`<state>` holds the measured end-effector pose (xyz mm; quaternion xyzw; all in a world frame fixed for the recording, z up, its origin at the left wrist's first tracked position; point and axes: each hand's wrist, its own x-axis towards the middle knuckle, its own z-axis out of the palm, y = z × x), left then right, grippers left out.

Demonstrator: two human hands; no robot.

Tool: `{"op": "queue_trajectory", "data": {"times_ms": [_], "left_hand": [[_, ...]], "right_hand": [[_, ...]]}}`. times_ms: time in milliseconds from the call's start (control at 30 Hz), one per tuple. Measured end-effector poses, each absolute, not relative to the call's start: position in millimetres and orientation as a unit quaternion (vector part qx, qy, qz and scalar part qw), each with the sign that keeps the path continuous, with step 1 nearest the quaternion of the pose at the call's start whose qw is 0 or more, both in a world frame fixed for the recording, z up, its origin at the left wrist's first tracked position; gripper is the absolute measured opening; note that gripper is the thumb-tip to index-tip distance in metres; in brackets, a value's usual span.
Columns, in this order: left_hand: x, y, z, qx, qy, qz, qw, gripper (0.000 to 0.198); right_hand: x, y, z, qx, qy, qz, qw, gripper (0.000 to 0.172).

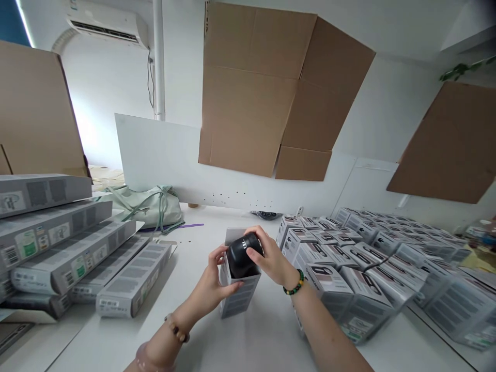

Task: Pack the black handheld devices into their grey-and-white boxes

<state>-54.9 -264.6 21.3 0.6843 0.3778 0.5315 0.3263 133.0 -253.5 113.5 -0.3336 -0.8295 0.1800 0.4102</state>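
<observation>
A small grey-and-white carton (237, 297) stands upright on the white table (248, 341), its top flap open. My left hand (212, 287) grips the carton's left side, fingers wrapped around it. My right hand (269, 258) holds a black rounded device (242, 254) by its top, tilted, with its lower end inside the carton's mouth. A green bead bracelet is on my right wrist.
Several long grey boxes (73, 258) are stacked at the left. Many closed small cartons (372, 274) crowd the right side of the table. A pale green bag (149, 206) lies at the back. Cardboard sheets (271, 93) hang on the wall.
</observation>
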Motion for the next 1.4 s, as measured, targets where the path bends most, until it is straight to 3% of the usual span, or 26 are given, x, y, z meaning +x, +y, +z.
{"op": "queue_trajectory", "data": {"times_ms": [300,433,533,633,700,767,800,867,967,1033,1200,1400], "left_hand": [[-54.2,-259.9,14.7,0.67,0.374,0.559,0.315,0.074],[-55.8,-260.4,18.0,0.689,0.381,0.543,0.29,0.065],[-56.8,-263.1,24.6,0.714,0.378,0.52,0.277,0.039],[-56.0,-265.1,27.6,0.727,0.375,0.508,0.269,0.022],[-54.5,-265.1,26.1,0.723,0.371,0.517,0.27,0.022],[-52.9,-264.4,23.7,0.702,0.357,0.547,0.285,0.037],[-52.4,-263.9,22.9,0.69,0.345,0.563,0.297,0.048],[-52.1,-263.1,23.3,0.677,0.326,0.579,0.315,0.057],[-53.8,-261.7,26.9,0.694,0.334,0.56,0.307,0.032],[-55.4,-260.9,28.8,0.701,0.347,0.552,0.291,0.021],[-57.6,-261.2,29.1,0.719,0.351,0.525,0.289,0.033],[-61.9,-261.4,29.2,0.731,0.342,0.508,0.301,0.027]], "right_hand": [[130.5,-256.4,115.4,-0.405,-0.848,0.083,0.331,0.024],[134.6,-251.9,90.1,-0.367,-0.84,0.113,0.383,0.025],[137.5,-244.9,65.4,-0.35,-0.773,0.198,0.491,0.044],[133.9,-240.1,47.5,-0.313,-0.712,0.353,0.52,0.042],[130.8,-239.8,44.1,-0.279,-0.696,0.442,0.493,0.06],[130.6,-241.3,47.5,-0.266,-0.69,0.477,0.474,0.084],[131.6,-242.3,50.9,-0.263,-0.694,0.474,0.474,0.087],[134.8,-244.7,58.3,-0.245,-0.723,0.446,0.467,0.074],[136.9,-247.8,64.7,-0.199,-0.787,0.376,0.447,0.035],[135.1,-249.0,65.1,-0.199,-0.801,0.33,0.458,0.02],[133.1,-247.3,68.1,-0.211,-0.787,0.286,0.504,0.015],[138.9,-245.7,69.8,-0.198,-0.822,0.25,0.472,0.016]]}}
